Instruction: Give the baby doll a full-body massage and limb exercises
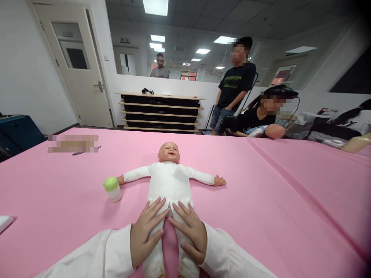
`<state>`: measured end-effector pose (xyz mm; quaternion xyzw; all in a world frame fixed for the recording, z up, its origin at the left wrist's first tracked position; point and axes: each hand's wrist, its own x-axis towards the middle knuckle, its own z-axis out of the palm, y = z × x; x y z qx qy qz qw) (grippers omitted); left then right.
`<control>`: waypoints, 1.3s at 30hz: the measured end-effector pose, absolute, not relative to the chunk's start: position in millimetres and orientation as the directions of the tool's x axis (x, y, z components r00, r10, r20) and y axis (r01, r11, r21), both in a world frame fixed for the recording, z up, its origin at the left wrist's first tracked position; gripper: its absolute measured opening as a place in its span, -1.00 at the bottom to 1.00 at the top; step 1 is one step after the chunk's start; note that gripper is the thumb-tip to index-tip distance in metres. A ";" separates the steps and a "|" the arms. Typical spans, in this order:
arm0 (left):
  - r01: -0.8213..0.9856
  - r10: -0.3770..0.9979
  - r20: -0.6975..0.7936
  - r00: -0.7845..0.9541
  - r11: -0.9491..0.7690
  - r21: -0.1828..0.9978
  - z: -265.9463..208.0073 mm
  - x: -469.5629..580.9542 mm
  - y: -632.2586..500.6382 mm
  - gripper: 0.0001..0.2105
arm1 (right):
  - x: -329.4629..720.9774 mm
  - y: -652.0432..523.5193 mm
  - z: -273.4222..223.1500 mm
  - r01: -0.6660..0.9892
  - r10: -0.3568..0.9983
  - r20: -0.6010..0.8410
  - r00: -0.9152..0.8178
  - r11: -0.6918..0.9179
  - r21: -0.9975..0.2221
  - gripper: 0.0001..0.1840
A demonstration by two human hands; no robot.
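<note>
Pink counter [261, 200], baby doll [170, 181] face up on it, both hands down on its legs.
Going big to small: past the doll's head there's a low shelf unit [162, 107], and off to the right of that, someone in a dark T-shirt [236, 81] with a green print panel, lettering too blurry to read. The doll's in a plain white suit, head pointing away, arms straight out. Left hand [149, 233] and right hand [189, 231] lie palm down on its upper legs, fingers spread, not clamped on anything. Left of the doll, by the end of its outstretched arm, is a green-lidded jar [113, 189]; can't tell if they touch.
</note>
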<state>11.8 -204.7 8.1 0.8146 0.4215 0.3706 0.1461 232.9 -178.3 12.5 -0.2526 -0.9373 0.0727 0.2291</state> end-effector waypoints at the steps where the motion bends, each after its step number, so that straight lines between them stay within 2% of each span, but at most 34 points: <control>1: 0.593 0.787 0.474 0.396 -0.613 0.522 7.2 11.9 -204.9 -0.57 | 232.9 -180.6 15.2 0.432 0.487 0.384 -0.785 0.874 -0.224 -0.41; 6: 0.651 0.786 0.471 0.400 -0.606 0.457 6.8 10.3 -204.0 -0.56 | 228.5 -191.0 17.3 0.305 0.343 0.346 -0.873 0.939 -0.161 -0.47; 11: 0.671 0.795 0.475 0.376 -0.588 0.453 7.2 11.0 -204.4 -0.57 | 218.1 -194.1 -12.0 0.161 0.152 0.482 -0.863 0.987 -0.022 -0.58; 13: 0.674 0.800 0.478 0.363 -0.580 0.457 7.4 11.4 -204.8 -0.58 | 216.2 -196.1 -19.1 0.143 0.117 0.485 -0.867 0.990 0.017 -0.65; 18: 0.675 0.801 0.479 0.359 -0.577 0.460 7.3 10.2 -204.2 -0.57 | 223.4 -203.9 -2.4 0.001 0.034 0.471 -0.882 0.998 -0.070 -0.66; 20: 0.673 0.798 0.468 0.380 -0.586 0.452 7.0 9.3 -203.5 -0.56 | 229.3 -205.1 12.6 0.017 0.070 0.503 -0.862 0.994 -0.109 -0.62; 25: 0.670 0.768 0.473 0.432 -0.624 0.402 7.5 9.8 -204.9 -0.54 | 238.1 -191.0 27.9 0.335 0.397 0.491 -0.776 0.918 -0.212 -0.47; 27: 0.667 0.744 0.483 0.462 -0.650 0.363 8.3 11.2 -207.8 -0.53 | 237.9 -181.4 20.1 0.413 0.476 0.460 -0.749 0.879 -0.237 -0.41; 33: 0.537 0.587 0.510 0.628 -0.802 0.262 8.6 13.7 -217.2 -0.56 | 235.8 -170.9 0.1 0.465 0.530 0.404 -0.745 0.848 -0.256 -0.40; 39: 0.306 0.499 0.577 0.646 -0.862 0.403 10.0 13.3 -223.9 -0.69 | 236.1 -172.5 3.0 0.477 0.531 0.416 -0.739 0.847 -0.235 -0.42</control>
